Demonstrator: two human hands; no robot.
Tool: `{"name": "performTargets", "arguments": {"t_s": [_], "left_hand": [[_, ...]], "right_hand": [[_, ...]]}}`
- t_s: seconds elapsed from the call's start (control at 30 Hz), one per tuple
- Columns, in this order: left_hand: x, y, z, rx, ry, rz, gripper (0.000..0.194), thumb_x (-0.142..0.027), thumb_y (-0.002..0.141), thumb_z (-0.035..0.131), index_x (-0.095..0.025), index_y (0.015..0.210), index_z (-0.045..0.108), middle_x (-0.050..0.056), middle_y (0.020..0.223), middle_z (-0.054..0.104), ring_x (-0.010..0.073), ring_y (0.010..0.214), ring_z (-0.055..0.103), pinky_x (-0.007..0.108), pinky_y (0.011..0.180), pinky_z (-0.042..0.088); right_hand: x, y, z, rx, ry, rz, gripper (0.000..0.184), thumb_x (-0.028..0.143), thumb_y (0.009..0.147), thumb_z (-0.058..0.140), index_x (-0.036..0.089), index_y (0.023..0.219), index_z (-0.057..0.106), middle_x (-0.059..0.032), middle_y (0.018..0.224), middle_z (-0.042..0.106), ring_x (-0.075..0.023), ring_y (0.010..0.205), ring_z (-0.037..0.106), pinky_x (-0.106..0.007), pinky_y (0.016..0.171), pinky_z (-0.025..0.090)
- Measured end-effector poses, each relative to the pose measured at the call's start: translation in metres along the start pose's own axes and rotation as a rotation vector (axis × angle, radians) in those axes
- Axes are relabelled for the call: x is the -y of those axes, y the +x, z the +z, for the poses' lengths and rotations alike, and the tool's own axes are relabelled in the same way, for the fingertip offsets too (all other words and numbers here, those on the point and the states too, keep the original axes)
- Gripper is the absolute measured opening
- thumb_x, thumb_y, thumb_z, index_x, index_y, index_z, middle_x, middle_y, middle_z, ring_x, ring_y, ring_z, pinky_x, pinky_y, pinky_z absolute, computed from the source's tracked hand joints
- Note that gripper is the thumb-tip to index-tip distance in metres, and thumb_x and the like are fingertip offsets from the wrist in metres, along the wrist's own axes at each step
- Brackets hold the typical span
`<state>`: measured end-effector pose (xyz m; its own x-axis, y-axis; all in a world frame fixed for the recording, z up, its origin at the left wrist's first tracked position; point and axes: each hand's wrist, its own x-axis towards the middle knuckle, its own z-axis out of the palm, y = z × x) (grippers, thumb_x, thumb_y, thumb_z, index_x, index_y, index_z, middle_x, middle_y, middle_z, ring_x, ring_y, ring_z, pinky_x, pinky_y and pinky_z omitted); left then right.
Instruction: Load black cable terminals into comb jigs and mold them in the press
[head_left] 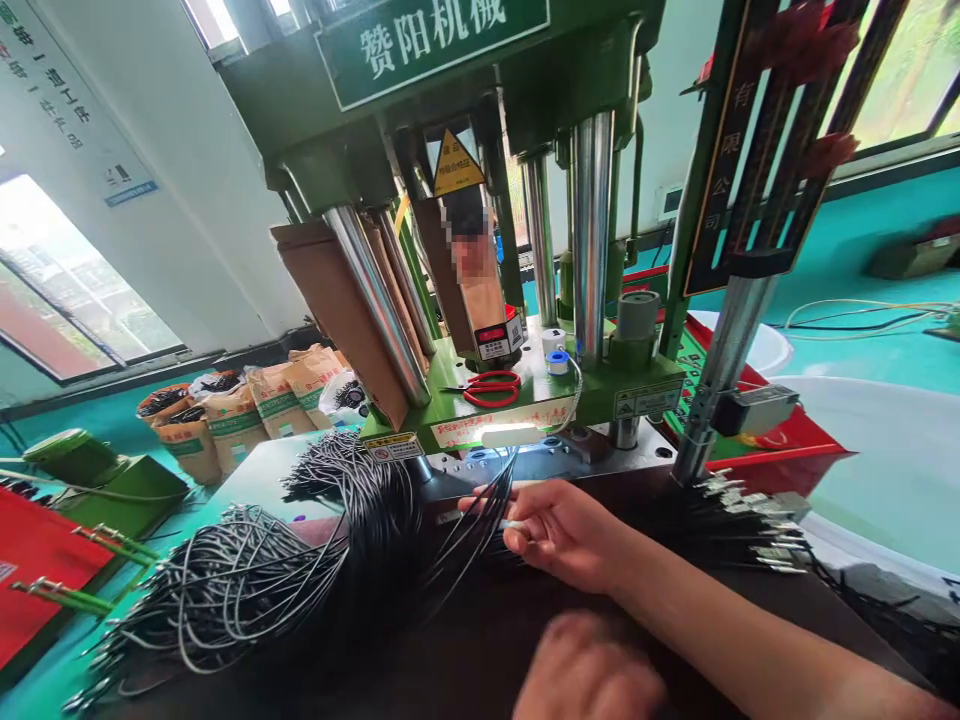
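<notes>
Counting two bare hands. With the grip of the right hand (559, 530) closed around one bunch of thin black cables (491, 505), just above the surface (450, 650) near its far edge; too overlapped to count singly. Between the same fingertips, one pale piece (514, 524), too small to identify. Cut off at the bottom and motion-blurred: the left hand (592, 675), grip impossible to tell. Toward the left edge, one large cable heap (247, 590); at the right edge, another cable heap (675, 515), with silvery ends. On the green press (517, 400), one pair of red-handled pliers (491, 388) and one blue-and-white spool (557, 362). Behind, at least four brown sacks (281, 402), partly hidden by each other.
</notes>
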<state>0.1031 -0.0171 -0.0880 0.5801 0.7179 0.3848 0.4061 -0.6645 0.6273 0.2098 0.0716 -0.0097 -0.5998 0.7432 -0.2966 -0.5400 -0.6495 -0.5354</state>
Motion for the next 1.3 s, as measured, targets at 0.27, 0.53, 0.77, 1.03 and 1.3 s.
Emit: {"name": "performTargets", "arguments": {"t_s": [0.27, 0.53, 0.77, 1.03, 1.3], "left_hand": [[0.058, -0.004, -0.102, 0.174, 0.577, -0.233, 0.053, -0.024, 0.091, 0.038, -0.019, 0.143, 0.028, 0.012, 0.142, 0.041, 0.0236, 0.131, 0.038, 0.043, 0.106, 0.038], [0.052, 0.004, -0.125, 0.274, 0.535, -0.405, 0.044, -0.017, 0.083, 0.049, -0.023, 0.126, 0.049, 0.007, 0.131, 0.053, 0.0218, 0.121, 0.049, 0.034, 0.101, 0.038], [0.052, 0.009, -0.126, 0.192, 0.394, -0.399, 0.023, -0.013, 0.081, 0.044, -0.025, 0.094, 0.058, 0.002, 0.095, 0.063, 0.0179, 0.089, 0.057, 0.026, 0.074, 0.038], [0.049, 0.014, -0.131, 0.238, 0.425, -0.38, 0.012, -0.015, 0.083, 0.042, -0.021, 0.082, 0.052, 0.001, 0.083, 0.058, 0.0157, 0.079, 0.054, 0.026, 0.069, 0.034], [0.038, 0.015, -0.14, 0.259, 0.302, -0.379, 0.021, -0.016, 0.083, 0.045, -0.021, 0.102, 0.052, 0.004, 0.099, 0.058, 0.0177, 0.092, 0.054, 0.028, 0.08, 0.038]], "right_hand": [[0.004, -0.003, 0.011, 0.029, -0.064, -0.115, 0.019, 0.005, 0.055, 0.049, 0.012, 0.072, 0.054, -0.0086, 0.085, 0.064, -0.0109, 0.056, 0.06, -0.014, 0.034, 0.028], [-0.006, -0.021, -0.03, -0.173, -1.519, -0.472, 0.037, 0.023, 0.075, 0.063, 0.021, 0.112, 0.063, -0.0057, 0.1, 0.061, -0.0211, 0.09, 0.057, -0.036, 0.081, 0.045], [-0.024, -0.018, -0.051, -0.322, -1.892, -0.557, 0.027, 0.03, 0.077, 0.07, 0.025, 0.103, 0.068, -0.005, 0.098, 0.059, -0.0225, 0.096, 0.049, -0.036, 0.084, 0.037], [-0.025, -0.012, -0.045, -0.305, -1.898, -0.537, 0.021, 0.032, 0.079, 0.069, 0.025, 0.099, 0.069, -0.003, 0.087, 0.059, -0.0209, 0.089, 0.051, -0.033, 0.079, 0.037], [-0.015, -0.023, -0.033, -0.325, -1.977, -0.583, 0.019, 0.028, 0.093, 0.046, 0.019, 0.084, 0.061, -0.003, 0.085, 0.058, -0.0176, 0.081, 0.054, -0.03, 0.074, 0.038]]}}
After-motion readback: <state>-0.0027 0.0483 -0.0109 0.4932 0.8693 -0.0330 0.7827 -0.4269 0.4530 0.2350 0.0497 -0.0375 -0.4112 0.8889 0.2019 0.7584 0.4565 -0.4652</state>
